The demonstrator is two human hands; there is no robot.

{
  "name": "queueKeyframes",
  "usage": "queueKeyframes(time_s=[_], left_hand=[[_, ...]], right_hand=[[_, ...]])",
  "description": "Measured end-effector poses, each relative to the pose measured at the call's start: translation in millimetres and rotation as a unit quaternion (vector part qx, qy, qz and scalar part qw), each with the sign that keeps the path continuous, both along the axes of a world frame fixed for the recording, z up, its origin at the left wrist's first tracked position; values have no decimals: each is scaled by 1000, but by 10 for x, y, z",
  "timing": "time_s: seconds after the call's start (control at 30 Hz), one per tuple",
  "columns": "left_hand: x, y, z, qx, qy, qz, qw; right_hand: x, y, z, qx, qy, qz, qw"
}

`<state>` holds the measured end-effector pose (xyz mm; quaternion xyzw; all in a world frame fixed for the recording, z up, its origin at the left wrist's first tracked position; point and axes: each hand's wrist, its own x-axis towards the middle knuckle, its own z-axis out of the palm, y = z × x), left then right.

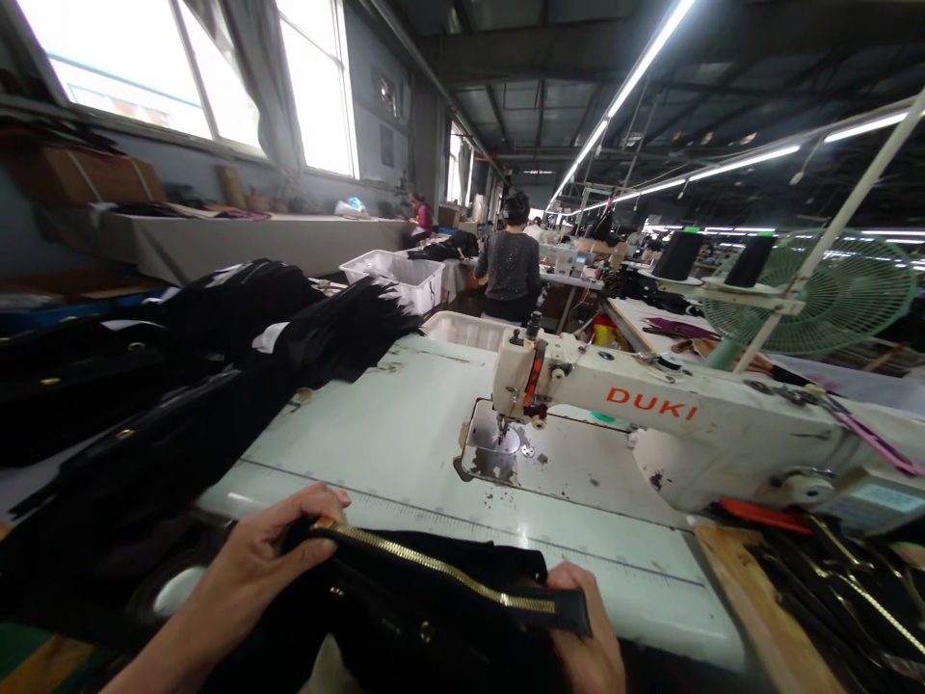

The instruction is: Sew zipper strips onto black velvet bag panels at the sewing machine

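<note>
Between my hands, at the front edge of the sewing table (pixel 405 434), is a black fabric bag piece (pixel 390 627) with a gold-toothed zipper (pixel 434 569) along its top. My left hand (pixel 281 540) pinches the zipper's left end between thumb and fingers. At the other end, by a dark end tab, my right hand (pixel 587 627) is closed on the piece, its fingers partly hidden behind it. Small gold fittings show on the black fabric below the zipper. Beyond my hands stands a white sewing machine (pixel 607 395) marked DUKI, its needle area apart from the piece.
Black fabric pieces (pixel 217 337) are heaped on the left. At right, a wooden-edged tray (pixel 758 617) holds zippers and dark parts. Thread cones (pixel 677 256) and a green fan (pixel 809 289) stand behind the machine. Ahead, a person (pixel 510 260) sits near white bins (pixel 394 275).
</note>
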<state>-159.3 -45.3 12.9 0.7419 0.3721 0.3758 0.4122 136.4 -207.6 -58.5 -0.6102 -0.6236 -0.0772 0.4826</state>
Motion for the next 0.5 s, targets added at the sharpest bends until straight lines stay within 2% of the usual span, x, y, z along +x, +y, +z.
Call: queueKeyframes(time_s=[0.13, 0.23, 0.3, 0.37, 0.43, 0.5], left_hand=[[-34, 33, 1, 40, 27, -7, 999], [-50, 34, -32, 48, 28, 20, 998], [-50, 25, -55, 60, 24, 41, 997], [-39, 4, -61, 67, 23, 52, 996], [-20, -27, -51, 66, 20, 58, 996], [-1, -61, -35, 62, 16, 58, 996]], right_hand=[[154, 132, 113, -10, 17, 85, 996], [240, 188, 168, -41, 108, 132, 985], [258, 193, 247, -68, 142, 164, 974], [245, 175, 339, -115, 130, 190, 966], [211, 154, 396, -149, 121, 175, 966], [163, 150, 398, -144, 146, 131, 970]])
